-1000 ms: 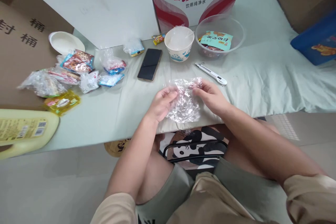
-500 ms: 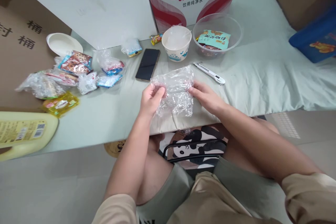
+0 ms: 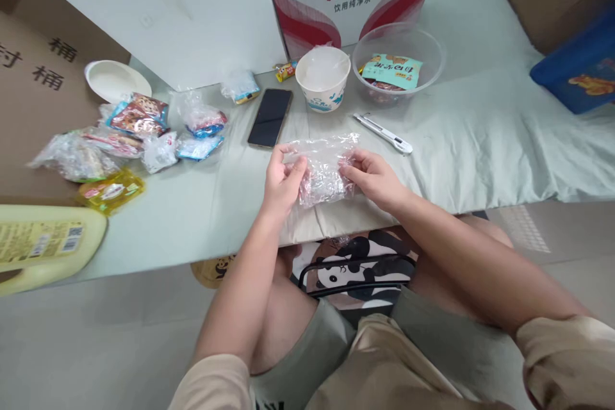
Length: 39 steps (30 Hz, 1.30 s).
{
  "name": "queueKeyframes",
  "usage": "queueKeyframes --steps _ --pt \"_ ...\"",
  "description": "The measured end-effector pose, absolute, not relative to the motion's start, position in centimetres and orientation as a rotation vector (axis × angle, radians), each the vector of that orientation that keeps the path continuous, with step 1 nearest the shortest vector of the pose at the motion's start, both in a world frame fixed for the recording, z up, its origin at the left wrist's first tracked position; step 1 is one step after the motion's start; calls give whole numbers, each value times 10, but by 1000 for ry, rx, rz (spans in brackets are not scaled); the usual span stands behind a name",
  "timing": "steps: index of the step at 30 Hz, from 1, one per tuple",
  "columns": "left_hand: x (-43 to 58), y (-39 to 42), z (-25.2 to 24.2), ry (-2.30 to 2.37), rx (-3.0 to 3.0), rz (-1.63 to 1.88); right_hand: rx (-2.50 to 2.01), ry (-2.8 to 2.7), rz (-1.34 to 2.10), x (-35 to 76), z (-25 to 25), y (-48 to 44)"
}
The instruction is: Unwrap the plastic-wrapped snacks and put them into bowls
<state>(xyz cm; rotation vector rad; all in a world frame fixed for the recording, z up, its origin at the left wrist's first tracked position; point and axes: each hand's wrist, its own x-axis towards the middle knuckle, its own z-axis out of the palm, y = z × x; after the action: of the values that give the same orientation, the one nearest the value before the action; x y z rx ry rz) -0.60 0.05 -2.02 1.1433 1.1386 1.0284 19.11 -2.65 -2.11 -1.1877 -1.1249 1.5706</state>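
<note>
- Centre: left hand (image 3: 284, 180) and right hand (image 3: 371, 174) pinch clear plastic (image 3: 327, 170) by opposite sides, apparently keeping it spread.
- Right of centre: cutter (image 3: 383, 133), probably kept reachable.

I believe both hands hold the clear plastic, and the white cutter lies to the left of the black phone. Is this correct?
Not quite: the white cutter lies to the right of the black phone, as the head view shows. The left hand and right hand do hold the clear plastic.
</note>
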Motion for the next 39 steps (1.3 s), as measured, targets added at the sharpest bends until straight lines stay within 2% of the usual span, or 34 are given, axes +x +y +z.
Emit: queueKeyframes --steps 4,10,13,16,19,22,25,28,31,35,37,39 --pt "-10 -1 -14 1025 1030 765 -1195 -1157 1532 195 -20 -26" --pt "-20 2 -3 801 958 818 -869 -1009 1691 205 -11 -24" --pt "-22 6 -9 812 1133 763 -1000 -1111 1689 209 -11 -23" --pt "-19 8 -22 1041 1427 804 -1279 -1205 1514 208 -17 -23" --pt "-13 6 -32 1340 1624 1050 -1499 -1228 1157 206 -21 -23" --pt "-3 1 -35 1369 1679 1123 -1473 -1402 806 202 -21 -25" --pt "8 -5 -34 1079 1576 987 -1179 -1581 1033 197 -19 -29" --pt "15 -7 -32 989 1441 930 -1075 -1475 1250 195 -20 -32" --pt "18 -7 -30 960 1343 929 -1150 -1361 1067 196 -26 -37" --pt "17 -8 -26 988 1476 1021 -1217 -1497 1065 200 -28 -40" --pt "13 -7 -23 1039 1464 1115 -1320 -1518 855 205 -16 -28" --pt "8 -4 -20 1040 1386 1163 -1365 -1565 466 210 8 1"
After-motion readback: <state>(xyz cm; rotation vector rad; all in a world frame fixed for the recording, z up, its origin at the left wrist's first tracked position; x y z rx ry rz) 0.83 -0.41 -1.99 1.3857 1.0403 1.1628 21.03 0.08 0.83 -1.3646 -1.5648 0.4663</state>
